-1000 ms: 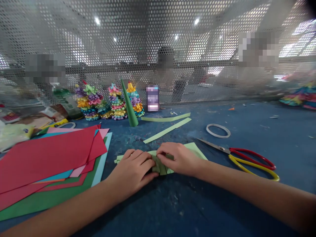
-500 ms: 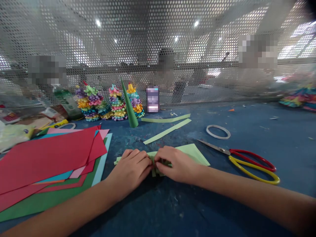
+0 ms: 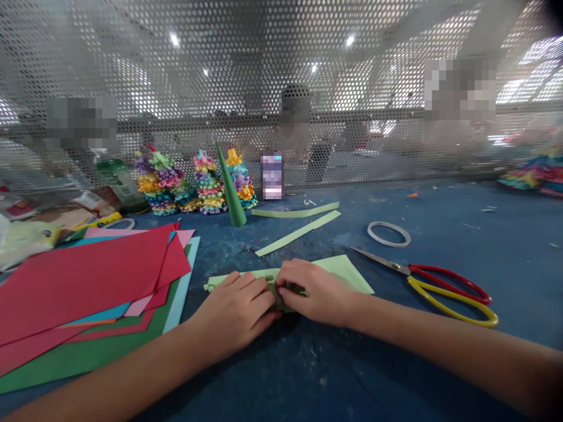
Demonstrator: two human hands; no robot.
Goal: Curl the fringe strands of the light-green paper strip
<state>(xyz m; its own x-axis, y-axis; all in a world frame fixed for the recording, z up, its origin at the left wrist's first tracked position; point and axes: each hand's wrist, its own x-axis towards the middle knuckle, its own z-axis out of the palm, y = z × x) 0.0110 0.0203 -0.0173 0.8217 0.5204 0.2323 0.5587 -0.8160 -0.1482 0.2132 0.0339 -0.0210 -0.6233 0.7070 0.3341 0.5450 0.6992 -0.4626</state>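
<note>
A light green sheet of paper (image 3: 345,272) lies on the table under both hands, its near edge cut into fringes that curl at the left end. My left hand (image 3: 240,308) rests over the fringed part, its curled fingertips closed on the paper near the middle. Close beside it, my right hand (image 3: 310,290) pinches a fringe between thumb and fingers; the exact grip is partly hidden. Just beyond lie two light green paper strips (image 3: 299,233). A green paper cone (image 3: 231,190) stands upright behind them.
Scissors (image 3: 400,268) with red and yellow handles lie to the right, near a white tape ring (image 3: 389,234). Stacked coloured paper (image 3: 88,281) covers the left side. Curly paper trees (image 3: 211,184), a phone (image 3: 272,176) and a green bottle (image 3: 116,179) stand before a perforated screen (image 3: 246,53).
My left hand has shifted slightly down and right, uncovering more of the curled fringe at the left. My right hand stays almost in place at the paper.
</note>
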